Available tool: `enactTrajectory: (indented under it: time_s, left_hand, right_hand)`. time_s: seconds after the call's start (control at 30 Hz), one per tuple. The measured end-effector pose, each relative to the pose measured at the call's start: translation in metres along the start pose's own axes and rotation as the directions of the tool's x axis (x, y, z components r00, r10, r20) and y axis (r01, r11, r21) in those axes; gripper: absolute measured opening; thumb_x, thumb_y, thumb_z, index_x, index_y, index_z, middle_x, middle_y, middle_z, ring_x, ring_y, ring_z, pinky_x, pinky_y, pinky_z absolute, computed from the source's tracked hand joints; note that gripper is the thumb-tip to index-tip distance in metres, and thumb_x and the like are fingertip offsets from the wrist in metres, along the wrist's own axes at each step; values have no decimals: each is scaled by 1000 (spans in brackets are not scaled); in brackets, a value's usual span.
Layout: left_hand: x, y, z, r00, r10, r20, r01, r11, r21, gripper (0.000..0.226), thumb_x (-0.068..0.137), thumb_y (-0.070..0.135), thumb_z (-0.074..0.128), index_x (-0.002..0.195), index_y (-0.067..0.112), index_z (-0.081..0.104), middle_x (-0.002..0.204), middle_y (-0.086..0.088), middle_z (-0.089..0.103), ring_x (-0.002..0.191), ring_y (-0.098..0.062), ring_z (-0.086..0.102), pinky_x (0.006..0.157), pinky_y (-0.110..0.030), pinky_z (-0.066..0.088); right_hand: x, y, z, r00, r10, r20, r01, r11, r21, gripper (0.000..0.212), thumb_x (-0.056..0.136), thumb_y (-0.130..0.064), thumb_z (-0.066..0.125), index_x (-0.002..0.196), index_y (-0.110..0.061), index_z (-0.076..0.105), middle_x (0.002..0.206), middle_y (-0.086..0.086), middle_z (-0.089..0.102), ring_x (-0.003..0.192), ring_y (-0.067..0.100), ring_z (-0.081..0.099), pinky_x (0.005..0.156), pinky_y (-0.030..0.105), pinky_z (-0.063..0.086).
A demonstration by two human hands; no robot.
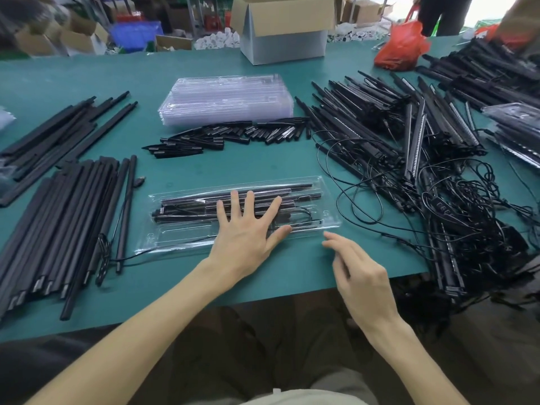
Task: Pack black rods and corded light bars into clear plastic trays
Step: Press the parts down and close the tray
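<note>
Green table (263,162), near edge: clear tray (181,233) holding black rods (190,204), probably light, flimsy and slippery. Left hand (248,226) presses it flat, fingers spread. Right hand (359,273) hovers empty, loosely curled, beside its right corner. Best lifted by both ends.

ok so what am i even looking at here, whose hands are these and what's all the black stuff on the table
One picture, from a camera worn on a person's head, looking down at their own bare hands; no machine. The left hand lies flat, fingers spread, on a clear plastic tray holding black bars and a cord. The right hand hovers by the tray's right end, holding nothing. On the green table: black rods left, empty trays behind, corded light bars right.
</note>
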State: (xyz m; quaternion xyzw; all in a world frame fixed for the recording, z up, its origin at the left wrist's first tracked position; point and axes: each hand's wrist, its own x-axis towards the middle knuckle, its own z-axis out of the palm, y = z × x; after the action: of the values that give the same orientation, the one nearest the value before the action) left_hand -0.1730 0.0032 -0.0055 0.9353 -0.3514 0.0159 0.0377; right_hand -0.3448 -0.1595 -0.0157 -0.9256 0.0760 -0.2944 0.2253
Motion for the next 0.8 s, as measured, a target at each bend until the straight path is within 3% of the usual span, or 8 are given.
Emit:
enactTrajectory:
  time_s: [0.1, 0.2, 0.33, 0.4, 0.47, 0.57, 0.63, 0.8]
  left_hand:
    - [-1, -1, 1, 1000, 5, 3, -5, 1000, -22, 79, 86, 83, -5, 156, 46, -6, 165, -20, 9, 152, -45, -7, 118, -68, 0]
    - [-2, -1, 2, 1000, 12, 6, -12, 1000, -13, 79, 85, 83, -5, 155, 47, -9, 165, -19, 6, 151, -45, -11, 118, -69, -1]
    - [-3, -1, 2, 1000, 14, -5, -15, 1000, -13, 76, 88, 81, -2, 155, 46, -12, 166, -18, 3, 151, -44, -13, 117, -69, -2]
    - [-4, -1, 2, 1000, 14, -6, -14, 1000, -21, 76, 89, 81, -2, 155, 46, -12, 166, -18, 4, 151, -43, -14, 118, -68, -3]
    - [-4, -1, 2, 1000, 12, -8, -12, 1000, -24, 76, 89, 81, -3, 155, 45, -12, 166, -18, 4, 151, -43, -14, 118, -68, -3]
    - [-4, -1, 0, 1000, 7, 6, -7, 998, -58, 77, 89, 81, -2, 156, 45, -12, 166, -17, 3, 151, -41, -16, 118, -67, -4]
    - [-4, -2, -2, 1000, 4, 15, -3, 997, -79, 77, 88, 82, -3, 156, 46, -12, 166, -16, 3, 152, -40, -16, 119, -66, -4]
    - [-6, -4, -6, 1000, 5, 15, -4, 997, -82, 78, 87, 83, -3, 156, 47, -8, 166, -16, 6, 153, -38, -13, 120, -64, -2]
  right_hand:
    - [-1, 3, -7, 996, 46, -78, -41, 997, 61, 26, 95, 2, 57, 118, -6, 67, 117, 0, 68, 110, 12, 63, 102, 18, 45]
    - [16, 6, -15, 973, 208, -98, -196, 973, 124, 24, 102, -15, 52, 123, -12, 62, 113, -6, 61, 91, 5, 58, 87, 16, 45]
    - [59, 11, -14, 881, 449, 148, -466, 878, 106, 41, 103, -37, 50, 133, -10, 58, 110, -5, 63, 99, 11, 61, 96, 34, 50]
    - [76, 12, -9, 852, 475, 220, -491, 871, 21, 38, 102, -37, 52, 126, -9, 62, 93, -6, 64, 96, 19, 63, 90, 37, 50]
    - [93, 14, -8, 817, 520, 247, -530, 847, -31, 34, 100, -35, 54, 107, -6, 69, 81, 0, 69, 85, 24, 66, 76, 34, 50]
    - [111, 20, -10, 716, 591, 371, -650, 758, 47, 33, 92, -29, 59, 87, 0, 73, 65, 6, 71, 52, 19, 57, 60, 29, 49]
    - [115, 22, -11, 673, 587, 449, -699, 704, 126, 35, 91, -28, 62, 86, 5, 72, 64, 8, 68, 52, 20, 53, 58, 29, 45]
    - [111, 22, -10, 637, 544, 546, -759, 566, 322, 22, 96, -14, 61, 89, 7, 67, 76, 11, 69, 62, 23, 73, 41, 23, 46]
